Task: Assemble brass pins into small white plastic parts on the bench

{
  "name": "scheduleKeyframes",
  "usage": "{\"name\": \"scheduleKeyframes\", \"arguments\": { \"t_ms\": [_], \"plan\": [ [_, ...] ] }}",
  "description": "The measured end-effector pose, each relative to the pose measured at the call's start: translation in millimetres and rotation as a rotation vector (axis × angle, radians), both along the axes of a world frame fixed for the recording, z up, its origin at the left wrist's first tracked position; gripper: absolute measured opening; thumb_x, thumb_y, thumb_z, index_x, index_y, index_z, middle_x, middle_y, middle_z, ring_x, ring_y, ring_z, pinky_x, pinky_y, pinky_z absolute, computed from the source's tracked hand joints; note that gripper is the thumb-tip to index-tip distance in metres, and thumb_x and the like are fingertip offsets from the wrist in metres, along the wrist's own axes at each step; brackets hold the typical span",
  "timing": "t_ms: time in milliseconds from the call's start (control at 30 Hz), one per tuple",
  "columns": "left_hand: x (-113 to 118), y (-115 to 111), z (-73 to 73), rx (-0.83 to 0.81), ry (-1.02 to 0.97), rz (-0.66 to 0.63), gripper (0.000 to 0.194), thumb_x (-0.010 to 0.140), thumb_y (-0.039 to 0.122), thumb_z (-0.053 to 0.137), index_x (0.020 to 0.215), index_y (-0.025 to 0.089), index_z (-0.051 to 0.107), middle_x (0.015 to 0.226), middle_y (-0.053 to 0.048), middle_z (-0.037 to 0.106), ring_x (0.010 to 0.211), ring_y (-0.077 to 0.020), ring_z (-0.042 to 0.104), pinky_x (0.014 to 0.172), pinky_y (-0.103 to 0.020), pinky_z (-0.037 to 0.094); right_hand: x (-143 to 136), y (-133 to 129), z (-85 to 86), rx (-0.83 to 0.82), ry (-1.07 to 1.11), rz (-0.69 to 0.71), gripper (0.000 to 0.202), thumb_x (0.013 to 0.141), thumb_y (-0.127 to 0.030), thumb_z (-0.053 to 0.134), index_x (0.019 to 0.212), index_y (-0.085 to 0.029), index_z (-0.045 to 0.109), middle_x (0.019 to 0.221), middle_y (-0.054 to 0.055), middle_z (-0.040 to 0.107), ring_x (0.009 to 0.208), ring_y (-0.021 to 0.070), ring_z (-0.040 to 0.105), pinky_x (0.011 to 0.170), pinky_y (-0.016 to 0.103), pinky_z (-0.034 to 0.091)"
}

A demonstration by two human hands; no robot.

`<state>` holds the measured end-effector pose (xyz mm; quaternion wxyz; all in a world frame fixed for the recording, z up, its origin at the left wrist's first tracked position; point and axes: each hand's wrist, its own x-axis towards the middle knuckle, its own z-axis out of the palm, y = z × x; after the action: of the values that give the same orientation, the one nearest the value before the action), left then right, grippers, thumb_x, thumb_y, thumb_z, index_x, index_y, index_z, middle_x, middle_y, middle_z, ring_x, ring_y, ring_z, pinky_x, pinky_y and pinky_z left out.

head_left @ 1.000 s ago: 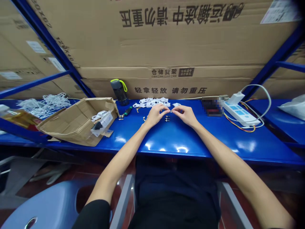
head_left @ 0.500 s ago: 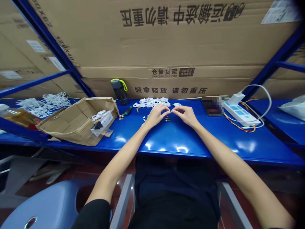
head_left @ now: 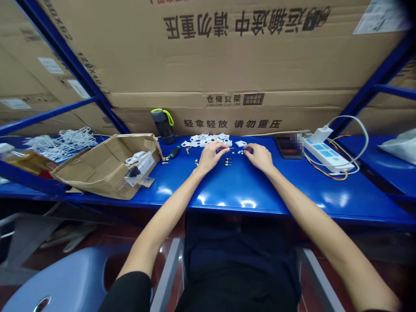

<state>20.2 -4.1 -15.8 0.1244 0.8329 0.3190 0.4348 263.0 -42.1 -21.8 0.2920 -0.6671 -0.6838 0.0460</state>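
Just right of the frame's centre, the fingers of the left hand [head_left: 209, 157] are pinched together on a thin pin [head_left: 232, 148], which sticks out toward the right. The fingers of the right hand [head_left: 260, 157] are curled and a little parted beside some small white bits [head_left: 240, 152]; at this size I cannot tell whether they grip one. The right fingers have just come away from the left, so the pin is now held by one hand, and the other seems free to pick. Below the gap between the hands lie short fitted pins [head_left: 228, 162]; above it are a pile of white plastic pieces [head_left: 208, 139] and a single white piece [head_left: 241, 143]. Bare worktop [head_left: 240, 186] runs down to its front edge, leaving room toward the lower centre. A cardboard box [head_left: 87, 169] limits the left, a phone [head_left: 287, 147] and power strip [head_left: 329, 155] the right, and a cardboard wall [head_left: 302, 104] the back.
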Motion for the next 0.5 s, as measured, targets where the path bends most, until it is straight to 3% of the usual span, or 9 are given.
{"name": "scheduleKeyframes", "arguments": {
  "t_ms": [167, 500],
  "plan": [
    [-0.6, 1.0, -1.3, 0.015, 0.015, 0.003, 0.020, 0.101, 0.038, 0.068, 0.099, 0.023, 0.081, 0.100, -0.005, 0.076, 0.095, -0.0218, 0.069, 0.092, -0.039, 0.055, 2.3, 0.8, -0.3, -0.082, -0.058, 0.001, 0.028, 0.089, -0.042, 0.075, 0.113, -0.028, 0.080, 0.107, 0.006, 0.077, 0.099, 0.0281, 0.069, 0.079, 0.035, 0.052],
    [-1.9, 1.4, -3.6, 0.017, 0.042, 0.013, 0.024, 0.100, 0.043, 0.067, 0.100, 0.024, 0.082, 0.100, -0.006, 0.076, 0.095, -0.0226, 0.068, 0.089, -0.039, 0.055, 0.9, 1.1, -1.3, -0.080, -0.077, 0.033, 0.022, 0.095, -0.043, 0.070, 0.108, -0.030, 0.082, 0.105, 0.007, 0.072, 0.095, 0.0260, 0.068, 0.075, 0.033, 0.050]
  ]
}}
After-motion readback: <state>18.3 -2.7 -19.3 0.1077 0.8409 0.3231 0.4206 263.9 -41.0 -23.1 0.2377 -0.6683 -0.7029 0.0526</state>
